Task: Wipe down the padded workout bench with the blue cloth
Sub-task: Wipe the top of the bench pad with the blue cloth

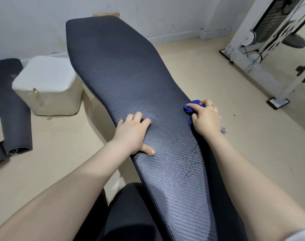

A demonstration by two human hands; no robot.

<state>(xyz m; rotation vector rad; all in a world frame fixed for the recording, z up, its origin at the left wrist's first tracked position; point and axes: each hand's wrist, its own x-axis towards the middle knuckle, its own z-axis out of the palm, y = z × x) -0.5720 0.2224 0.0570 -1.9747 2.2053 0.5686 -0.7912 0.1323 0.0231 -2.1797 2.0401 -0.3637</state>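
While the left hand (pixel 133 134) lies flat and open, palm down with fingers spread, on the near-left part of the long dark ribbed padded workout bench (pixel 123 70), the right hand (pixel 206 119) is closed around a bunched bright blue cloth (pixel 191 106) at the right edge of the surface. The cloth is pressed against the padding where the top meets the side, and a scrap of blue shows below the wrist. A thin ring sits on one finger of the right hand. Pale, cracked wear marks the vinyl on the near part of the surface, between the two forearms. The bench runs from the near foreground away toward the far white wall, widening as it goes. To its left on the beige floor (pixel 209 70) stands a white and cream cushioned box-shaped block (pixel 47 84), and farther left lie dark curved pads (pixel 11 110), partly cut off by the edge of the view. At far right stands a white metal exercise machine frame (pixel 256 49) with cables and a pulley, well apart from the bench.
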